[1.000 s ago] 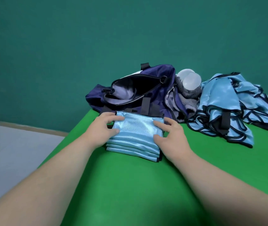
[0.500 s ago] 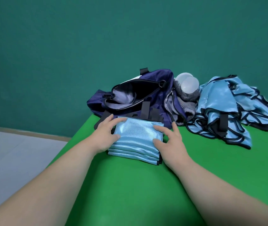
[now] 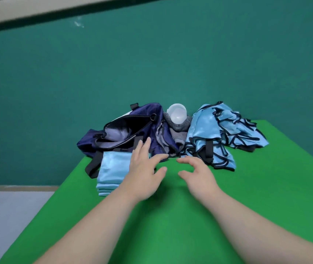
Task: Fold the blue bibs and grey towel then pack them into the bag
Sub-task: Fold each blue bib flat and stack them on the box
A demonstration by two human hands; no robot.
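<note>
Both hands are spread over the green table (image 3: 171,225) and hold nothing. The left hand (image 3: 142,174) overlaps the right edge of the folded stack of blue bibs (image 3: 111,168), and the right hand (image 3: 199,174) hovers at its three o'clock. Beyond them the navy bag (image 3: 121,130) gapes open at twelve o'clock. The grey towel (image 3: 178,128) lies at one o'clock under a white cup (image 3: 177,114), and the unfolded bibs (image 3: 209,130) are heaped at two o'clock.

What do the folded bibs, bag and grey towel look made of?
Folded bibs: thin satin-like synthetic, likely polyester; glossy sheen, crisp flat folds.
Bag: navy woven synthetic, probably nylon; faint sheen, slumps without structure.
Grey towel: knit or terry-like cloth, matte, ribbed texture; the fibre can't be told.
</note>
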